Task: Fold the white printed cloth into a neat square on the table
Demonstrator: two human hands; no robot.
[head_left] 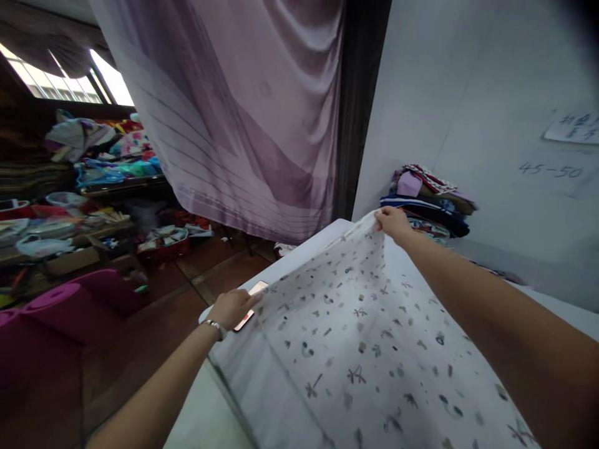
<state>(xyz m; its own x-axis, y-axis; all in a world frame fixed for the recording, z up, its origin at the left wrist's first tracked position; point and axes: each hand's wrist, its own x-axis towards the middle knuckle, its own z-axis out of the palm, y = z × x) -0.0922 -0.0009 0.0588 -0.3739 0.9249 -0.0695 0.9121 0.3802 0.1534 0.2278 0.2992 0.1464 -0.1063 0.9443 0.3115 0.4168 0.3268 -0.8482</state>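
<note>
A white cloth (365, 349) printed with small dark motifs is stretched over a white table (309, 246). My right hand (392, 222) is closed on the cloth's far edge, lifted a little above the table. My left hand (233, 307), with a watch on the wrist, pinches the cloth's near left edge. Just beside the left hand a phone (253, 298) lies on the table's corner, partly covered by the hand and the cloth.
A stack of folded fabrics (428, 202) rests against the white wall (491, 125) at the table's far end. A purple curtain (243, 118) hangs ahead. Cluttered shelves (84, 187) and magenta rolls (60, 305) stand to the left over a brown floor.
</note>
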